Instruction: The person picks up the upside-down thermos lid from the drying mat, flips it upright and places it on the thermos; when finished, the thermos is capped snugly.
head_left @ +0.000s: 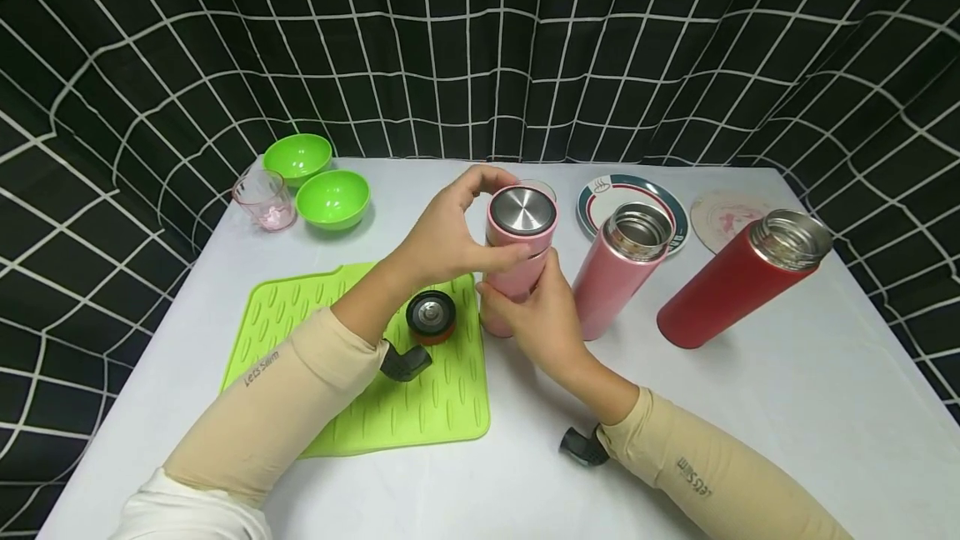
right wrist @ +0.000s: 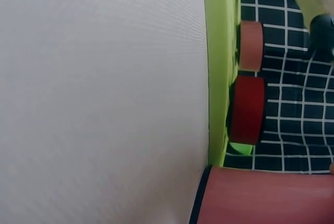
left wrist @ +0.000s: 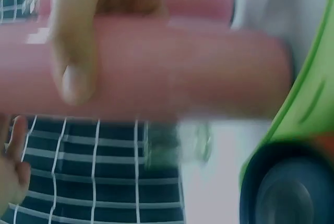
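green bowls [head_left: 315, 180] | clear cup [head_left: 264, 199] | plate [head_left: 600, 194] | red flask [head_left: 738, 279]

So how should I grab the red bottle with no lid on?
Probably best to hold the red bottle around the middle of its round body, coming from the front, nearest you. It stands upright with an open steel mouth, so avoid that rim; the plain straight sides look easy to wrap fingers round.

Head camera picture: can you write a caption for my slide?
Two hands, left hand on the lid and right hand around the pink bottle, beside two open bottles.
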`<state>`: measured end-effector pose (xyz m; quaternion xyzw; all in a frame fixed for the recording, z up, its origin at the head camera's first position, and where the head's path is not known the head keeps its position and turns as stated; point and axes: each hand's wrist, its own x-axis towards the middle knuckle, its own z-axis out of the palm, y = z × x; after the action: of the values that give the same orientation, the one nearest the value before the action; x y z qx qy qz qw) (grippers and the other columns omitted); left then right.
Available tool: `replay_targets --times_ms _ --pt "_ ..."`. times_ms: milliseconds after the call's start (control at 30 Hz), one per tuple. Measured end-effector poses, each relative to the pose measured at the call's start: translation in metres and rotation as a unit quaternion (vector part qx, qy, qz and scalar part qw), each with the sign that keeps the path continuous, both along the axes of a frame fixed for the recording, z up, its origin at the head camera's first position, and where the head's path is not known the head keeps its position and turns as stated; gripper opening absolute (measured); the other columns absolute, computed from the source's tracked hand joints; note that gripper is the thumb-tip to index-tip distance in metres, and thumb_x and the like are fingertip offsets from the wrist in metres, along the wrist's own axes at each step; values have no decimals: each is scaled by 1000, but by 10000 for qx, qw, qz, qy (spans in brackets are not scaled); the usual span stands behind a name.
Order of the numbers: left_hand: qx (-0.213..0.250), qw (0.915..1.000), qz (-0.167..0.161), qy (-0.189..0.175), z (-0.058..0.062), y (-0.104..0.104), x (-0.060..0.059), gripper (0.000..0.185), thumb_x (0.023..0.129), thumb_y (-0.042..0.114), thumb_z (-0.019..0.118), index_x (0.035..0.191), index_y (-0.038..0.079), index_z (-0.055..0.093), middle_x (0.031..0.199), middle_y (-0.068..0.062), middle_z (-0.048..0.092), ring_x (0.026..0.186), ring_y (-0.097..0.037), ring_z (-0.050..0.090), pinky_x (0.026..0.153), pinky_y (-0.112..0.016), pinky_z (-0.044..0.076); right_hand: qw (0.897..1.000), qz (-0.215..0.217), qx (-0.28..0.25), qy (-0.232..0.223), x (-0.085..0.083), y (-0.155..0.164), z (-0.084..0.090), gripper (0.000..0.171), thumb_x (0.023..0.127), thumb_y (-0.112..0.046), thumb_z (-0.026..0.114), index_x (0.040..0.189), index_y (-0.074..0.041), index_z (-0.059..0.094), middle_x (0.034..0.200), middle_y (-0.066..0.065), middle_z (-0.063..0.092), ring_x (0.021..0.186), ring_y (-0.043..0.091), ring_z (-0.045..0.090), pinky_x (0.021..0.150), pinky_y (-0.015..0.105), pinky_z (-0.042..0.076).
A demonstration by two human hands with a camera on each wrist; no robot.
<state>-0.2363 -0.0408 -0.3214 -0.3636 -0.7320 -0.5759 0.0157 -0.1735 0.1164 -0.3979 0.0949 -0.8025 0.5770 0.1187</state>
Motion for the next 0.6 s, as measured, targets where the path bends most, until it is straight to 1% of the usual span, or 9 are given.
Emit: replay_targets --times_ms 167,267,367,467,533,600 --pt "10 10000 -52 16 1 2 -1 78 69 25 81 133 2 43 129 -7 50 122 -14 43 107 -37 30 10000 24 -67 32 -1 0 0 66 80 -17 82 132 -11 42 122 1 59 111 14 57 95 36 46" --pt "13 10000 -73 -42 1 3 0 76 70 24 81 132 1 43 128 -7 50 122 -15 44 107 -35 31 10000 33 -64 48 -1 0 0 65 80 -17 82 131 -11 42 121 1 59 110 14 58 95 36 46" --pt "-124 9998 -56 -149 1 3 1 79 70 25 82 132 2 40 130 -6 47 122 -15 42 106 -34 32 10000 41 -35 71 -1 0 0 65 81 -17 82 131 -11 42 122 1 58 111 14 57 96 36 46" --pt "-240 9995 22 -196 1 3 1 77 70 24 84 131 3 42 129 -6 48 121 -15 43 104 -35 34 10000 53 -22 51 0 1 0 64 81 -18 81 131 -10 42 122 2 58 111 15 57 96 36 46" --pt "-216 9995 -18 -214 0 3 1 77 70 21 84 133 4 43 131 -5 48 122 -17 44 105 -36 33 10000 71 -44 2 0 0 0 64 81 -18 81 131 -10 41 122 2 58 111 15 57 96 36 45" --pt "-191 9996 -18 -219 -1 4 1 82 68 21 85 135 5 41 133 -5 45 124 -17 42 105 -35 33 9999 76 -64 -54 0 1 1 65 81 -18 81 131 -10 40 122 2 58 112 15 56 97 36 45"
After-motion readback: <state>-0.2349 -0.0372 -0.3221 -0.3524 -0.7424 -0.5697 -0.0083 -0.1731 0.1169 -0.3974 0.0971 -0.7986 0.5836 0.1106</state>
